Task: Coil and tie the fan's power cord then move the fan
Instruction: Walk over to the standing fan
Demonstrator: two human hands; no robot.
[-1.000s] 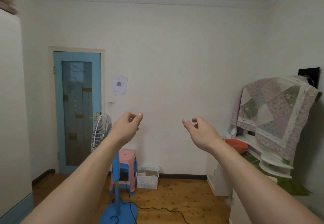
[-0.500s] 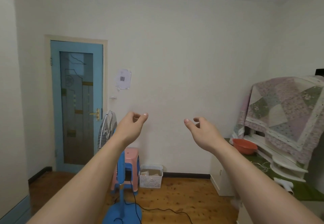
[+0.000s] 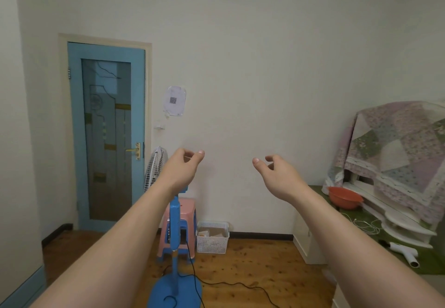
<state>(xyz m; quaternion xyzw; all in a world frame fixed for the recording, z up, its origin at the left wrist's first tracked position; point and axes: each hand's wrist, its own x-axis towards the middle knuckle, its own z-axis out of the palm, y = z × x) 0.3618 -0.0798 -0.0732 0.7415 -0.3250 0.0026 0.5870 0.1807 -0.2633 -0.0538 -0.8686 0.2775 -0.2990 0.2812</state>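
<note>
Ahead, both arms reach out, left hand and right hand loosely curled, holding nothing. Fan below looks top-heavy; grip its stiff pole. Cord trails limp beside its base.

1. Blue door at 9 o'clock.
2. Pink stool and white basket at 6 o'clock.
3. Quilt, red bowl at 3 o'clock.
4. Paper on wall.

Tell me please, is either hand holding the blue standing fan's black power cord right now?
No, the left hand and right hand hover empty in the air, while the black power cord trails loose across the wooden floor.
</note>
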